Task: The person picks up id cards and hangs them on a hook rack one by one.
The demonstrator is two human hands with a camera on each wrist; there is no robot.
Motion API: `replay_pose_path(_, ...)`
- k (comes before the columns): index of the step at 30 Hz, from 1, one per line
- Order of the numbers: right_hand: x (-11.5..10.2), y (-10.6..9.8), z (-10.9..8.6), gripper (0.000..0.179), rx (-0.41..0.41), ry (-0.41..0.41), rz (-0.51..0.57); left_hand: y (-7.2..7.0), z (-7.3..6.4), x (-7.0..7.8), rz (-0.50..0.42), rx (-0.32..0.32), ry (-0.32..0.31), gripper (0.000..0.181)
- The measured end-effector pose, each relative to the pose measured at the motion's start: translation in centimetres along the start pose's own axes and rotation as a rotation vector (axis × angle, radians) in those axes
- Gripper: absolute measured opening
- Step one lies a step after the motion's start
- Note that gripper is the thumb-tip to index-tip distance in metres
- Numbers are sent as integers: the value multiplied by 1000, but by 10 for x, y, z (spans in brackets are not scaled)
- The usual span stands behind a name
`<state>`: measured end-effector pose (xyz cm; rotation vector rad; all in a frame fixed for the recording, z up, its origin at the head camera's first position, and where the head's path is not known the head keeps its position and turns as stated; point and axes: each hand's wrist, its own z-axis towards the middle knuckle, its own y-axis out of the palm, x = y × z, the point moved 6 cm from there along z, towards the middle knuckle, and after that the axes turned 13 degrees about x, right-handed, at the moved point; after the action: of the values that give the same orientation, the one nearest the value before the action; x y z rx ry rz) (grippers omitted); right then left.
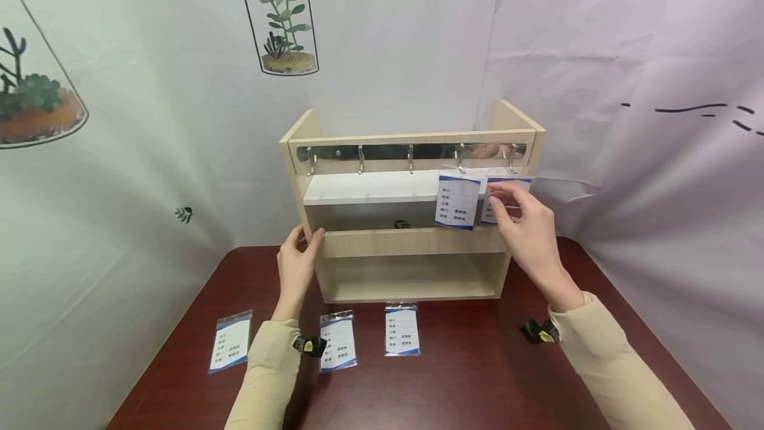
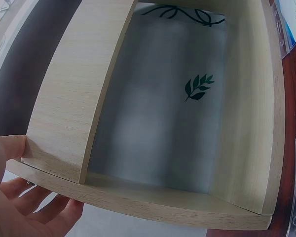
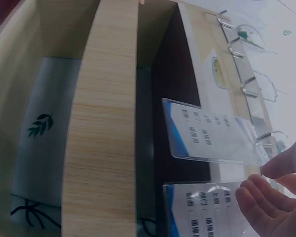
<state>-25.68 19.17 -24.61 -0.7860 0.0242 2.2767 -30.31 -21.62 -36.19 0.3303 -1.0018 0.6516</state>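
The left hand (image 1: pixel 296 267) grips the left edge of the wooden shelf (image 1: pixel 414 242), thumb in front and fingers round the outer side. Toward the shelf's right end, the right hand (image 1: pixel 530 231) has bent fingers slightly parted from the thumb, beside two cards (image 1: pixel 457 201) hanging at its two rightmost hooks (image 1: pixel 461 159); whether they hold one, I cannot tell. Three loose cards (image 1: pixel 402 332) lie on the bench (image 1: pixel 447 390) before the shelf.

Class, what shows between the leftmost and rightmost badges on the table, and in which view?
In the head view, a third badge lies between the leftmost badge and rightmost badge; the left sleeve and black wrist device also cross that stretch.
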Motion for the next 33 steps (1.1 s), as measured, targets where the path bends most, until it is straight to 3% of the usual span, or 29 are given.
replay_pose_path(12,15,17,-37,19,-97,-12,-2,0,2,1,9,2,12,51)
replay_pose_path(33,42,55,-103,16,-180,79,15,-1,1,1,8,12,9,47)
